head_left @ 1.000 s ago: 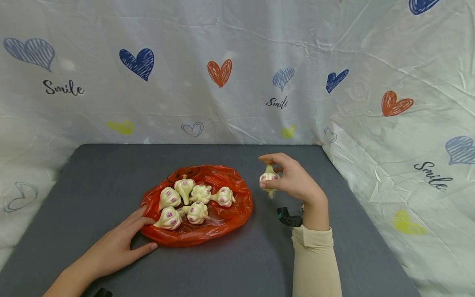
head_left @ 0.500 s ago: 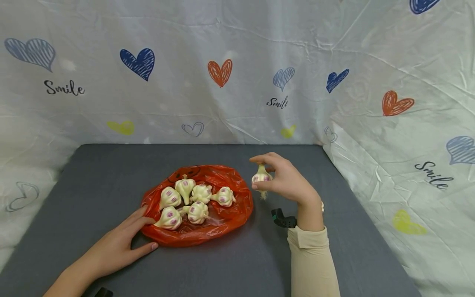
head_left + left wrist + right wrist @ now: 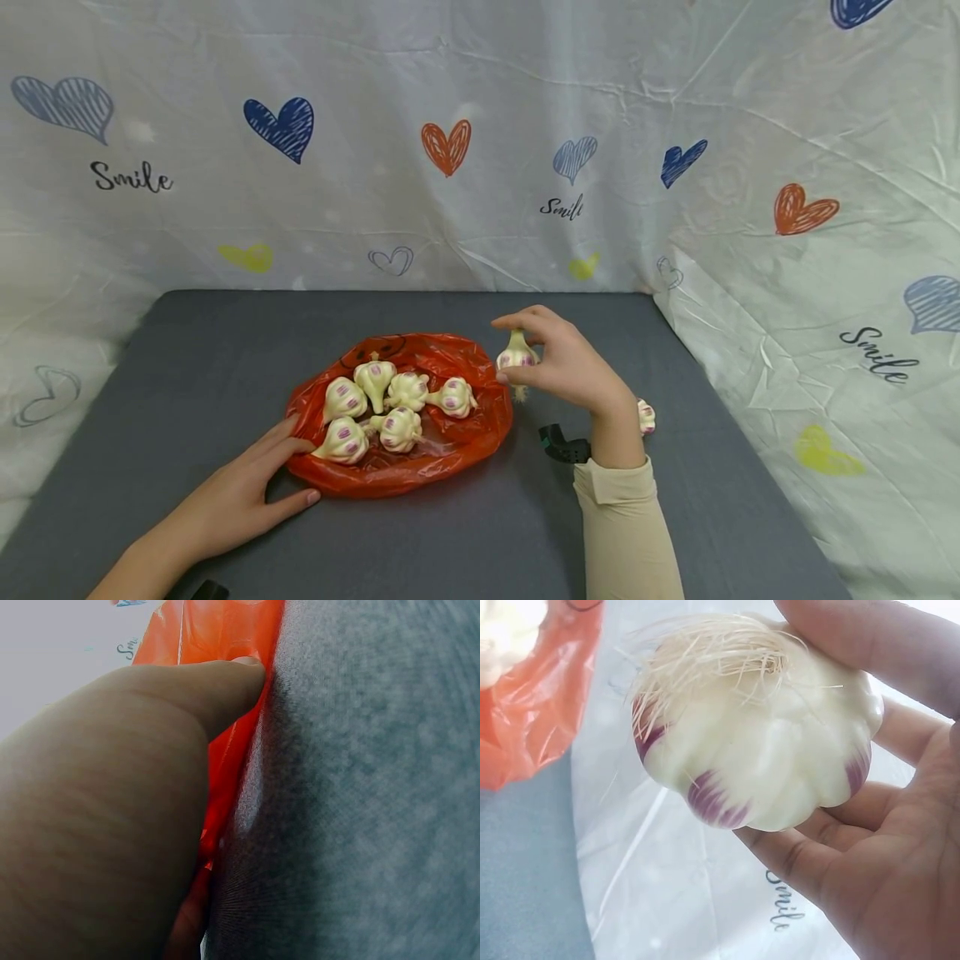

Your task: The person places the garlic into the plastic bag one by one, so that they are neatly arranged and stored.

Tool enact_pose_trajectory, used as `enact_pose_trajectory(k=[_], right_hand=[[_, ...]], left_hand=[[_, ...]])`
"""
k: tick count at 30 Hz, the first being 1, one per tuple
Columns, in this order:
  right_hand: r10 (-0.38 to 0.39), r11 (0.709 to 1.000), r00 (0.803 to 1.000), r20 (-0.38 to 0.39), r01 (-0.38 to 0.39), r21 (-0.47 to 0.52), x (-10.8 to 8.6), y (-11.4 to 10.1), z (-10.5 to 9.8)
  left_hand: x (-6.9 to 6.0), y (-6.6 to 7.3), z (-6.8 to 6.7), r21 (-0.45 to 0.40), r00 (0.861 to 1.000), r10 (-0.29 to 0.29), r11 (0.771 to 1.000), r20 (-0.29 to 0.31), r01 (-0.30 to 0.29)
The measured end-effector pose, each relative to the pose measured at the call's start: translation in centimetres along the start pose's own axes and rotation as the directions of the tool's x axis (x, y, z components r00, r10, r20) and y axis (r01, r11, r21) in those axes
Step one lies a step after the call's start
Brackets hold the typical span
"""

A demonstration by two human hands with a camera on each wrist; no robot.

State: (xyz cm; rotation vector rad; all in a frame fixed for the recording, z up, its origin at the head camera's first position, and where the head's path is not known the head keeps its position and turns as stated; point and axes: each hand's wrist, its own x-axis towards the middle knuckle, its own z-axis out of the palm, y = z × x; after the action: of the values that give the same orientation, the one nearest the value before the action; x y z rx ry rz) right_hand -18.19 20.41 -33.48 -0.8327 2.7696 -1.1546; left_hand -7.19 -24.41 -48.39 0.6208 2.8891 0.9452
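Note:
Between thumb and fingers, my right hand holds a garlic bulb upright, stem up, just off the right rim of a red plastic bag. The right wrist view shows this garlic bulb close up, with pale roots and purple patches. Several more garlic bulbs lie inside the wide-mouthed bag. At the bag's left side, my left hand rests with fingers extended against the plastic. Its thumb touches the red bag in the left wrist view; the other fingertips are mostly hidden there.
Another garlic bulb lies on the grey table, partly hidden behind my right wrist. A black wrist camera mount sticks out from that wrist. A white sheet with hearts hangs behind the table and along its right side.
My right hand has moved left with the garlic bulb, toward the bag. The bulb behind my right wrist has come further into view. My left hand and the bag have stayed in place.

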Motion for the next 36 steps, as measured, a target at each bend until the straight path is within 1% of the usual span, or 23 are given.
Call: enact_pose_trajectory(k=[8, 17, 25, 36], right_hand=[[-0.052, 0.999, 0.999, -0.003, 0.052, -0.004, 0.4, -0.4, 0.7], [-0.098, 0.995, 0.995, -0.006, 0.098, -0.007, 0.9, -0.9, 1.4], [-0.146, 0.989, 0.989, 0.030, 0.146, -0.002, 1.5, -1.4, 2.6], [-0.193, 0.981, 0.979, 0.064, 0.193, 0.003, 2.0, -2.0, 4.2]], left_hand=[[0.1, 0.2, -0.1, 0.002, 1.000, -0.012, 1.000, 0.013, 0.012], [-0.1, 0.3, -0.1, 0.014, 1.000, -0.003, 1.000, 0.000, 0.003], [0.0, 0.3, 0.0, 0.018, 1.000, -0.020, 1.000, 0.023, 0.020], [0.0, 0.2, 0.0, 0.013, 1.000, -0.015, 1.000, 0.017, 0.015]])
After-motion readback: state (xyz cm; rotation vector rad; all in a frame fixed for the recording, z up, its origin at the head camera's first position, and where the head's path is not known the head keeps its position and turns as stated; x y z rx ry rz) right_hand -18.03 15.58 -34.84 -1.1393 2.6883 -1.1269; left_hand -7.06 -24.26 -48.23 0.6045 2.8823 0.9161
